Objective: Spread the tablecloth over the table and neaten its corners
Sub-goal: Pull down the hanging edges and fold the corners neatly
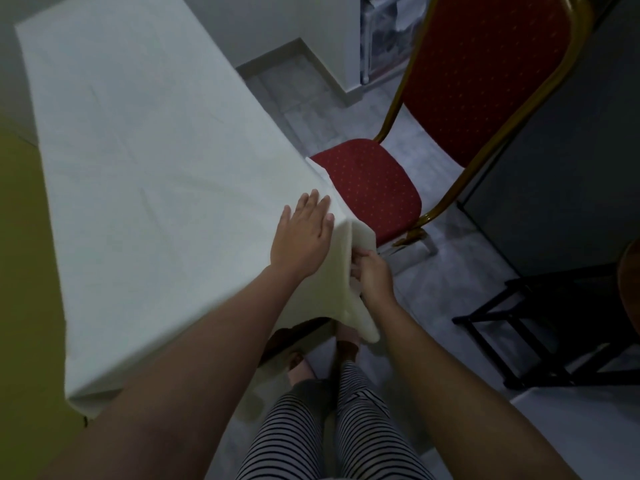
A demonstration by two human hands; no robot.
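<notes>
Tablecloth (138, 168): white, laid flat over the table, which is fully covered by it. A few shallow creases are seen running away from the left hand.

Left hand (304, 233): pressed palm-down on the cloth top just inside the near corner, fingers straight and together, nothing gripped. The cloth lies under it and extends well beyond and to the left of it.

Right hand (372, 271): held below and just right of the left hand, beside the table corner. Its fingers are curled into the hanging corner fold (360, 237), and the cloth is gripped there. The loose tail of the fold is draped down below this hand.

Red chair (374, 188): placed beyond the right hand, seat close to the cloth edge.

Black frame (540, 334): well apart, to the right of the right hand.

Striped trousers (311, 427) are seen beneath both forearms, on a grey tiled floor (467, 258).
</notes>
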